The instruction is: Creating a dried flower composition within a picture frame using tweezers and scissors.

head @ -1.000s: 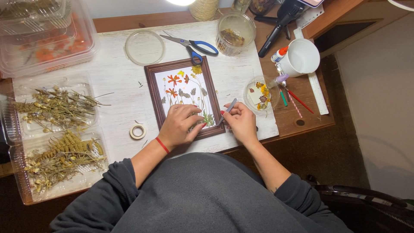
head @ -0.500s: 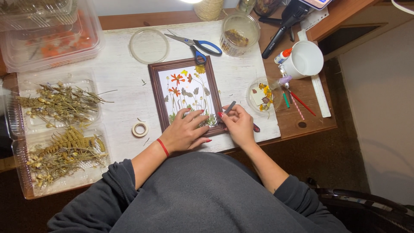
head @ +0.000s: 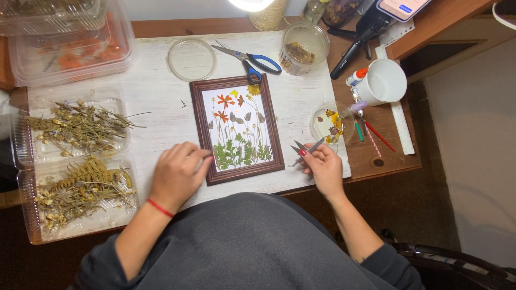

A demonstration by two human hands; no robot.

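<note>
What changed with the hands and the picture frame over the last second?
The right hand drew off the frame to its right, holding small tweezers. The left hand slid off the artwork to the frame's lower left edge. Frame, scissors and dried-flower trays stayed put.

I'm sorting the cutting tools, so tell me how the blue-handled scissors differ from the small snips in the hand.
The blue-handled scissors lie untouched on the white board above the picture frame; the small snips are held in the right hand beside the frame. The scissors are longer, with blue loop handles; the snips are short, grey and loopless. Both have metal blades, slightly parted.
</note>
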